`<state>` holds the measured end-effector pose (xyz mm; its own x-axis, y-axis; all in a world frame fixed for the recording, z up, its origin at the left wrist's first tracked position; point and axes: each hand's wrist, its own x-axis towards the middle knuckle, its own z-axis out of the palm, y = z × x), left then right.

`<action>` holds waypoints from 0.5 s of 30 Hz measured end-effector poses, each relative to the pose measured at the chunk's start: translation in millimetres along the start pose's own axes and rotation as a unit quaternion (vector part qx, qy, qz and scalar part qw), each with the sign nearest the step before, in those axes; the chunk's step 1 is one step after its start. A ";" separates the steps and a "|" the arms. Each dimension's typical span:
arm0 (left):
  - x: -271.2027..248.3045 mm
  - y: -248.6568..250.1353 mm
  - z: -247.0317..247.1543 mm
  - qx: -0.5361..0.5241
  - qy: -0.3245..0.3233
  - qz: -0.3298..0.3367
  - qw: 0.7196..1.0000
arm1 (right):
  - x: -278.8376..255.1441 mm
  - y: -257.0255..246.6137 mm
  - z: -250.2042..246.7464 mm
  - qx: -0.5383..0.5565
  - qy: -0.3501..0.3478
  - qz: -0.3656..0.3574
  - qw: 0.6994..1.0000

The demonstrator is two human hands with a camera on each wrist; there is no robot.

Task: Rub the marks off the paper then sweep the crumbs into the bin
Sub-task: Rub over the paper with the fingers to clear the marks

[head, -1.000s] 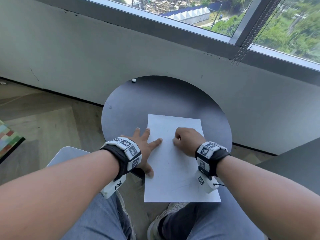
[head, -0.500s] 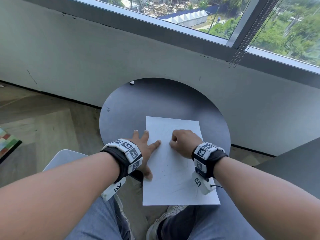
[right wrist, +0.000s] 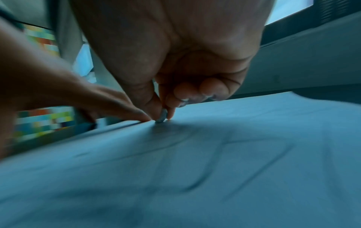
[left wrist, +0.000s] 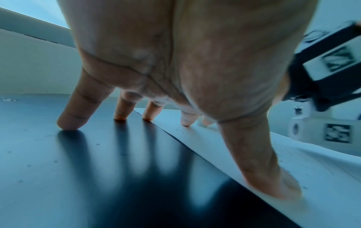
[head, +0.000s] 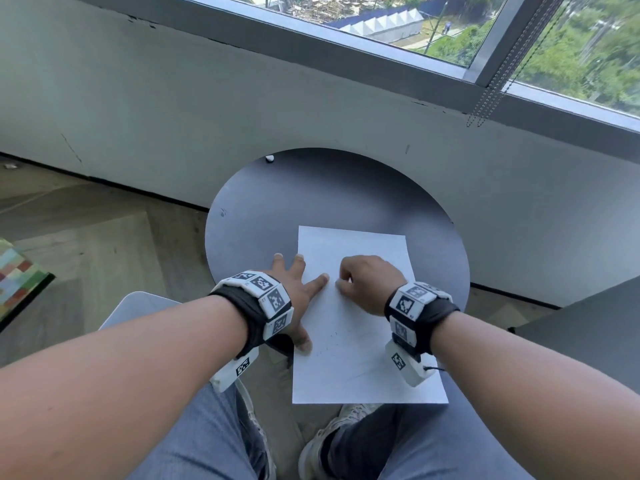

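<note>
Since the earlier frames, little has shifted: the right hand [head: 367, 284] has crept slightly toward the left hand [head: 298, 296], and both stay low on the paper [head: 360, 368]. Its thumb and forefinger pinch a small grey eraser [right wrist: 161, 118] whose lower tip presses the sheet just beside the left forefinger [right wrist: 134, 114]. That left hand lies spread and flat, holding nothing; its thumb and forefinger pin the sheet's left edge while the outer fingers [left wrist: 68, 121] rest on the dark round bench [head: 311, 199].

Running lengthwise, the paper reaches away from the person, from beyond both hands to nearer than the wrists, where it overhangs the bench's near edge. Faint pencil lines [right wrist: 244, 168] show on the stretch nearer than the right hand, below its wrist. So the rubbing likely has to travel back toward the body along that long axis, and the right hand is the one placed for it. Crumbs [left wrist: 178, 130] dot the sheet by the left fingertips. No bin is in view.
</note>
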<state>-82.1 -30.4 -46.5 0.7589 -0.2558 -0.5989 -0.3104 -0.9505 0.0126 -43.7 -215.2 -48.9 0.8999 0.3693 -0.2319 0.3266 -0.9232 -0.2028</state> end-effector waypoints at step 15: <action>-0.1 2.2 -1.2 0.001 -0.003 -0.002 1.000 | -4.8 -3.6 -2.5 -0.021 -0.039 -0.041 0.998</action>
<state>-82.2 -32.7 -45.5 0.7568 -0.2508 -0.6036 -0.3084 -0.9512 0.0086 -48.4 -213.9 -44.7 0.8446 0.4496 -0.2907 0.4119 -0.8926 -0.1836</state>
